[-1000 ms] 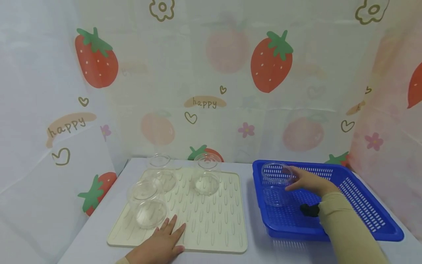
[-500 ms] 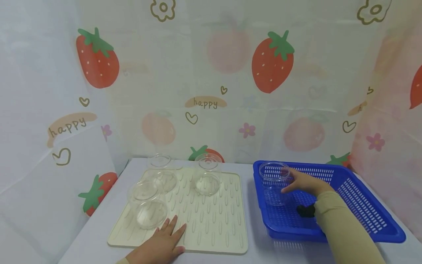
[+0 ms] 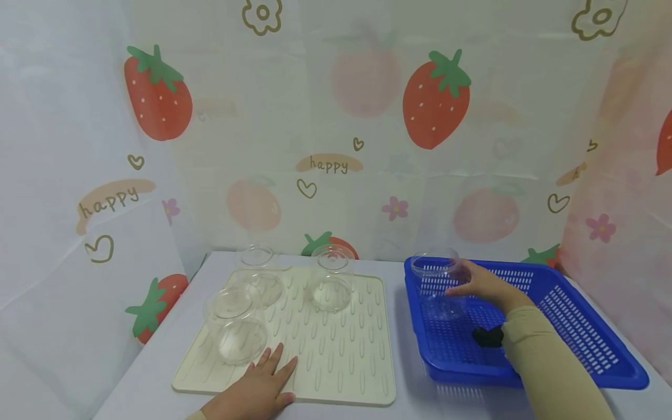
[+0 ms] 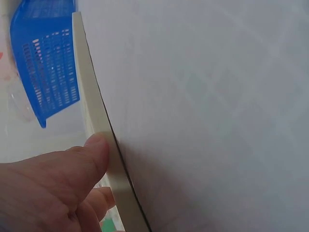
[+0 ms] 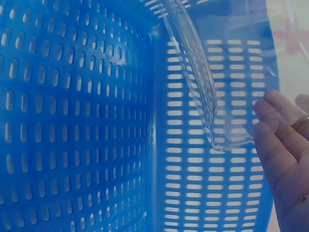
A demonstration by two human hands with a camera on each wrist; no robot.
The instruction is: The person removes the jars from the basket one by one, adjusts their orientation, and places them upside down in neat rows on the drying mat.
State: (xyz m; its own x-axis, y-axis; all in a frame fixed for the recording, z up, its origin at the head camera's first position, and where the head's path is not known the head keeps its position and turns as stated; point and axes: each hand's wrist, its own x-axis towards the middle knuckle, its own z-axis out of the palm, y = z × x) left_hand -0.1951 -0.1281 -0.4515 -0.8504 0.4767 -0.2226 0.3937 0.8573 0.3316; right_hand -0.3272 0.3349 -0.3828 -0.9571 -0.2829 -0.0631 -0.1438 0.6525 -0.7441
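Note:
My right hand (image 3: 485,286) reaches over the blue basket and holds a clear round plastic jar (image 3: 434,286) by its right side, thumb and fingers around the wall. The jar stands upright above the basket floor. In the right wrist view, the fingers (image 5: 280,150) lie against the clear wall of the jar (image 5: 207,96). My left hand (image 3: 254,388) rests with spread fingers on the front edge of the cream ribbed mat (image 3: 341,373). Its thumb (image 4: 99,150) touches the mat's side in the left wrist view. Three similar clear jars (image 3: 240,339) stand on the mat's left and back.
The slotted blue basket (image 3: 457,373) stands to the right of the mat on a white-covered table (image 3: 136,379). A small black object (image 3: 488,336) shows beside the right sleeve. A strawberry-print curtain (image 3: 367,221) closes off the back and sides.
My right hand has raised the jar slightly within the basket and shifted it a little left. The left hand and the jars on the mat keep their places.

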